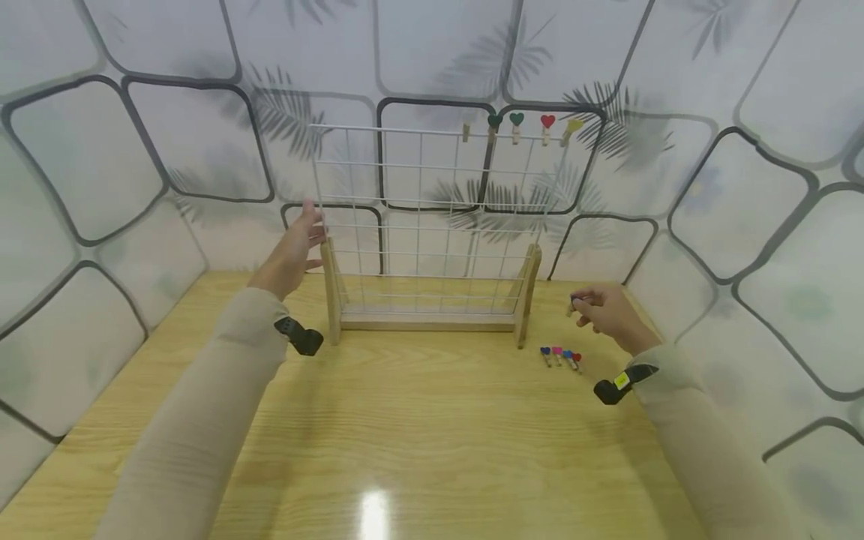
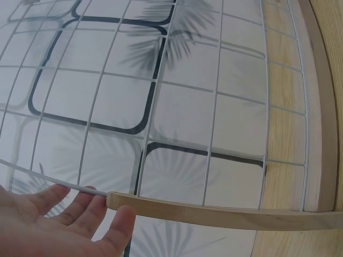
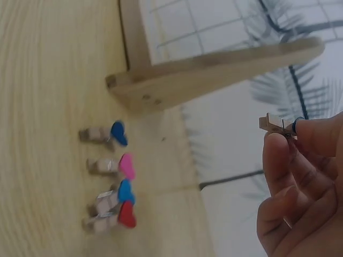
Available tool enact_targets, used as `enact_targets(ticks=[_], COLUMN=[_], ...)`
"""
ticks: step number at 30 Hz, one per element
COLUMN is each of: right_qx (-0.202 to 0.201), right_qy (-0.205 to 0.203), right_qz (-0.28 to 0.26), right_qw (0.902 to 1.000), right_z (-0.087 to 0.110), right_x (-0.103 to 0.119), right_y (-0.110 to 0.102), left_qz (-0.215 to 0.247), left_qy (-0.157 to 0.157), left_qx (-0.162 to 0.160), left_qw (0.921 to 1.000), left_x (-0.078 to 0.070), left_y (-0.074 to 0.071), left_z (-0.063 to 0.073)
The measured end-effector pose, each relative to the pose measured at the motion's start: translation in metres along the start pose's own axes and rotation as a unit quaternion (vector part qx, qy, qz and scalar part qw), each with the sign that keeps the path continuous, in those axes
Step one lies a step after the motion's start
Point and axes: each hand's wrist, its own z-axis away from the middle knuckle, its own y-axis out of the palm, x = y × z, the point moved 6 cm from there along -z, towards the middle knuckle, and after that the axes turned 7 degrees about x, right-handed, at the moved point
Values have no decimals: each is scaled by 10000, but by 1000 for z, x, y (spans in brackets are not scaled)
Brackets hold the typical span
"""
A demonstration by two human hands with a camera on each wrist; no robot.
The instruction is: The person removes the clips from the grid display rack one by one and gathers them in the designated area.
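A white wire grid rack (image 1: pixel 418 196) in a wooden stand (image 1: pixel 425 324) stands upright on the table. My left hand (image 1: pixel 295 247) is at its left edge; in the left wrist view the relaxed fingers (image 2: pixel 119 230) lie along the side wire and the tip of the wooden post (image 2: pixel 225 216). To the right of the stand, my right hand (image 1: pixel 605 311) pinches a small wooden clothespin (image 3: pixel 276 123) between thumb and forefinger, its blue top partly hidden by the thumb. Below that hand, several heart-topped clothespins lie in a row, among them a pink one (image 3: pixel 126 166) and a red one (image 3: pixel 126 215).
Along the rack's top wire sit several clothespins, including a green heart (image 1: pixel 516 120), a red heart (image 1: pixel 547 121) and a yellow one (image 1: pixel 574 127). Patterned wall covering (image 1: pixel 432 45) rises close behind the rack and along both sides of the wooden table (image 1: pixel 432 420).
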Motion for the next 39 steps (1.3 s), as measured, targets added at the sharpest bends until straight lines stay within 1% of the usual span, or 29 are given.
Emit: enact_targets(ticks=[2, 8, 12, 14, 19, 22, 26, 32, 39], right_qx=[69, 304, 443, 493, 626, 613, 598, 592, 476], right_qy=[89, 533, 787, 862, 986, 1087, 1093, 871, 889], right_qz=[10, 88, 121, 105, 257, 330, 459, 710, 864], right_qw=[9999, 9981, 9958, 9950, 9928, 9916, 9911, 9919, 9911], right_z=[3, 11, 14, 16, 22, 24, 24, 24, 25], right_x=[-10, -40, -57, -63, -75, -82, -89, -92, -94], right_y=[1, 4, 8, 11, 15, 16, 18, 23, 22], left_qz=[26, 83, 31, -7, -81, -105, -147, -159, -215], left_qy=[-18, 11, -15, -26, -14, -17, 1, 42, 30], left_qx=[-2, 28, 20, 25, 68, 81, 58, 68, 80], left_qw=[10000, 10000, 10000, 10000, 9999, 9999, 9999, 9998, 9997], left_x=[0, -1, -1, 0, 2, 4, 5, 5, 5], left_y=[0, 2, 3, 3, 3, 2, 1, 1, 1], left_z=[1, 2, 3, 3, 3, 2, 2, 1, 2])
